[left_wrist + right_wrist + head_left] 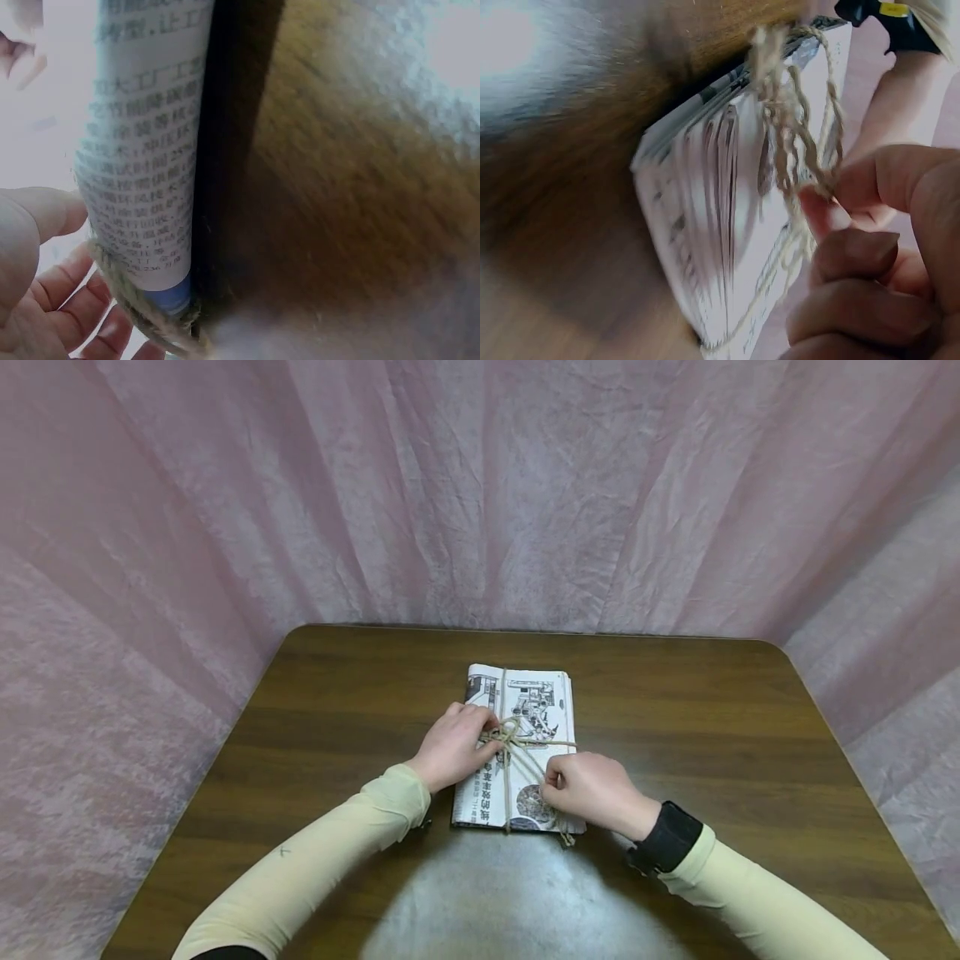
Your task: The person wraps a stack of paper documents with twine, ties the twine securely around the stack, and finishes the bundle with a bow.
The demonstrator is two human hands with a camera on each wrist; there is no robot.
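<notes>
Lying mid-tabletop: flat folded newspaper bundle (pixel 517 747), crossed by tan jute twine (pixel 512 739). Left hand (pixel 452 747) pinching the knot at the bundle's left-centre; right hand (pixel 592 792) clamping a twine end near its right edge. Pulling evenly outward, probably, keeping the knot centred on the dark wooden tabletop (pixel 712 735).

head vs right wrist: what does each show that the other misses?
Head only: the whole brown table, the pink cloth backdrop, the knot on top of the newspaper bundle, and the left hand gripping twine at that knot.

Right wrist only: the bundle's stacked page edges seen side-on, and the fingers pinching frayed twine strands up close.

Both: the bundle, the twine wrapped round it, the right hand holding twine, and the wooden tabletop.
</notes>
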